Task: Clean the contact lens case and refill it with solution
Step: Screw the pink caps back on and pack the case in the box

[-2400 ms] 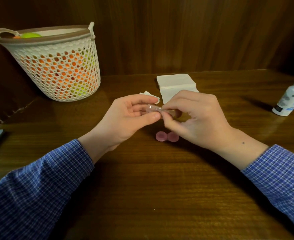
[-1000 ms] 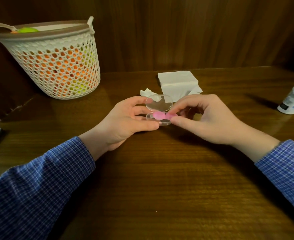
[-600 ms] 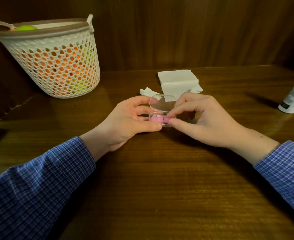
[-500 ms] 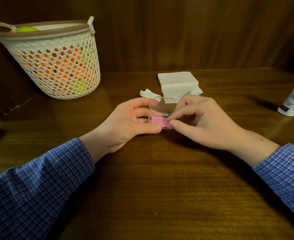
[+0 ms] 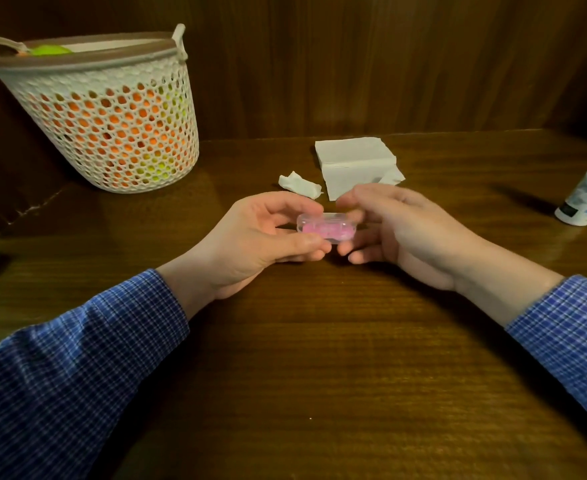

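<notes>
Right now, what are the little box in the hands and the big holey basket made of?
The little box looks like clear, glossy hard plastic: you can see the pink lens case through its walls. The basket seems to be matte cream plastic moulded into a net of holes, with orange and yellow-green things showing through; its brown rim might be plastic too, though that's hard to tell.

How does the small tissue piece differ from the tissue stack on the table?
The tissue piece is small and crumpled; the tissue stack is larger, flat and neatly folded. The piece lies left of the stack and nearer the left hand; the stack sits closer to the wall. Both are white and rest on the table.
</notes>
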A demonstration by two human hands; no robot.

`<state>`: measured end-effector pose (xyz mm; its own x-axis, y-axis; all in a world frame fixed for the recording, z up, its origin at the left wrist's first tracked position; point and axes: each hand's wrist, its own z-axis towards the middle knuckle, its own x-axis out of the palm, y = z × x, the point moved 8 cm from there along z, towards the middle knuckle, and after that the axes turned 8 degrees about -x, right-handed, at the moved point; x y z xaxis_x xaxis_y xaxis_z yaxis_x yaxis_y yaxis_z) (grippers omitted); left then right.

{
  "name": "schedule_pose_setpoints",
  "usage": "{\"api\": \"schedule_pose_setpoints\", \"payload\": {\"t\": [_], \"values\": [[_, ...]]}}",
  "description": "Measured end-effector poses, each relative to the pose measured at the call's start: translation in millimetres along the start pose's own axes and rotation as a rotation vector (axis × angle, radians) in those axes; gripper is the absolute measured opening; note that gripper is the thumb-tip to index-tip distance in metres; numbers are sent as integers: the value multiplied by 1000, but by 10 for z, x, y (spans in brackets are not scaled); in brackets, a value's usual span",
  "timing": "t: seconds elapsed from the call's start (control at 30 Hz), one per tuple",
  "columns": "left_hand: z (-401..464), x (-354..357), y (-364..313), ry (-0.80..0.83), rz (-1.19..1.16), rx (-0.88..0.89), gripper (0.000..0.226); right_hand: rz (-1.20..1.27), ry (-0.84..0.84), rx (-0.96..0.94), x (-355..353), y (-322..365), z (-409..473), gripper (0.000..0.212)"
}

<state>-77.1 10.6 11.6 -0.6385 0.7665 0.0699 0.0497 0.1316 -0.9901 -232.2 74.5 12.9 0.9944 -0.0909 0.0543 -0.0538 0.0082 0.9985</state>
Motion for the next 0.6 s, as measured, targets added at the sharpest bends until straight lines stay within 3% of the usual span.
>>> {"api": "schedule_pose_setpoints", "payload": {"t": [0.1,0.23,0.43,0.53,0.6], "values": [[-7,34,-9,39,-4,10,40,48,83,20,49,-41,-12,30],[21,5,-1,-5,-31,-5,34,18,21,-33,-31,-37,13,25],[45,-31,6,-75,121,28,42,-158,-27,-147,-29,-25,33,18],[35,-52,-36,-95,151,49,40,-247,-13,-236,-21,21,25,24],[9,-58,-101,-124,303,115,39,-421,1,-330,-17,78,5,30]]}}
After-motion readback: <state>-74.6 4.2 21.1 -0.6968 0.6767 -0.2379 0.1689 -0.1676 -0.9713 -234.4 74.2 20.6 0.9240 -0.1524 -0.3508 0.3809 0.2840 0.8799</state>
